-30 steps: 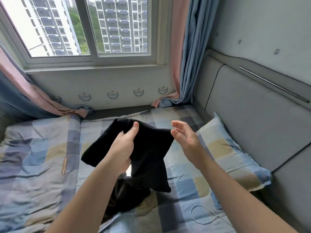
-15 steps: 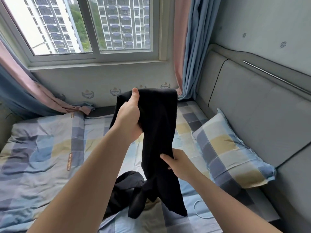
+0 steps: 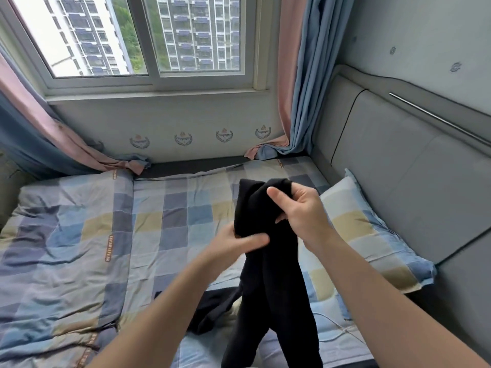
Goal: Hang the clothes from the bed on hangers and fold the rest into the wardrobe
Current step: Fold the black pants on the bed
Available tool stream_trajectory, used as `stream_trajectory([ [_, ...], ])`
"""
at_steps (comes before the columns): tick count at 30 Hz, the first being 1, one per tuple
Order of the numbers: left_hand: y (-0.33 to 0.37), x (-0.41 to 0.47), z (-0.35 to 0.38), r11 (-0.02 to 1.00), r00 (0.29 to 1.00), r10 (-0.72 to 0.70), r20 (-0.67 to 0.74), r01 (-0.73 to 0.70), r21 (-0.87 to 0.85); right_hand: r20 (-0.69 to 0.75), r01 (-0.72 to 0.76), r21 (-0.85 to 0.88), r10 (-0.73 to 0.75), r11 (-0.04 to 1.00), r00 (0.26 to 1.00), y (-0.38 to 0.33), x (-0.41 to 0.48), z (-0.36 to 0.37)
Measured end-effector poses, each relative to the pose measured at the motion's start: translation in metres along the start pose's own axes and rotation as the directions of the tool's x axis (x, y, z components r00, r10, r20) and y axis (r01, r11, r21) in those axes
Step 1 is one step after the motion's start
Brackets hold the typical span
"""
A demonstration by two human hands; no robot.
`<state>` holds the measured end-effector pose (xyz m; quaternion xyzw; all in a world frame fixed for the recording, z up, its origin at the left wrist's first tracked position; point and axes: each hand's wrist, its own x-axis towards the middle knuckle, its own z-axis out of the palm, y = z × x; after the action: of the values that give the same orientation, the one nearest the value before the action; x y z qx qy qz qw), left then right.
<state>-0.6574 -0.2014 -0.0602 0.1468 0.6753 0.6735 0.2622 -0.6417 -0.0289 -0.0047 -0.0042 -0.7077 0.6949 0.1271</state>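
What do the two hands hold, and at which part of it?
Both hold the black garment: the right hand grips its bunched top end, the left hand pinches it just below.

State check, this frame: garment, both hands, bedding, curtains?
Black garment: held up, bunched, hanging from both hands.
Left hand: grips it lower down.
Right hand: grips its top.
Quilt: spread out, rumpled.
Pillow: lying flat.
Curtains: drawn aside.

The black matt knit-cloth garment looks soft and dull. The checked blue-and-tan cotton bedcover is creased. The grey padded headboard looks smooth, crossed by a shiny metal strip.
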Motion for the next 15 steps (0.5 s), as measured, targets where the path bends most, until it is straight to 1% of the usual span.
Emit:
stream_trajectory([
  [1, -0.01, -0.002, 0.005, 0.998, 0.999, -0.032, 0.019, 0.031, 0.046, 0.005, 0.005, 0.01, -0.005, 1.0, 1.0, -0.003, 0.003, 0.001],
  [3, -0.029, -0.002, 0.013, 0.99, 0.997, -0.075, -0.005, 0.075, 0.117, 0.01, 0.008, 0.041, -0.009, 0.999, 1.0, -0.008, 0.009, 0.002],
  [6, -0.046, -0.001, 0.02, 0.985, 0.994, -0.051, -0.095, 0.066, 0.16, 0.01, 0.0, 0.047, 0.0, 0.999, 1.0, -0.009, 0.014, 0.001],
  [8, -0.047, -0.002, 0.02, 0.988, 0.99, -0.058, -0.132, 0.076, 0.134, 0.021, -0.039, 0.064, 0.038, 0.997, 0.999, -0.004, 0.015, -0.001],
  [10, -0.045, -0.003, 0.018, 0.993, 0.986, -0.058, -0.157, 0.073, 0.092, 0.065, -0.078, 0.054, 0.074, 0.996, 0.995, 0.003, 0.011, -0.005],
  [12, -0.039, -0.004, 0.016, 0.998, 0.981, -0.035, -0.189, 0.046, 0.053, 0.112, -0.106, 0.014, 0.103, 0.994, 0.988, 0.011, 0.004, -0.009],
  [15, -0.025, -0.002, 0.009, 1.0, 0.964, 0.026, -0.266, -0.026, 0.004, 0.145, -0.165, -0.035, 0.169, 0.986, 0.975, 0.028, -0.01, -0.017],
])
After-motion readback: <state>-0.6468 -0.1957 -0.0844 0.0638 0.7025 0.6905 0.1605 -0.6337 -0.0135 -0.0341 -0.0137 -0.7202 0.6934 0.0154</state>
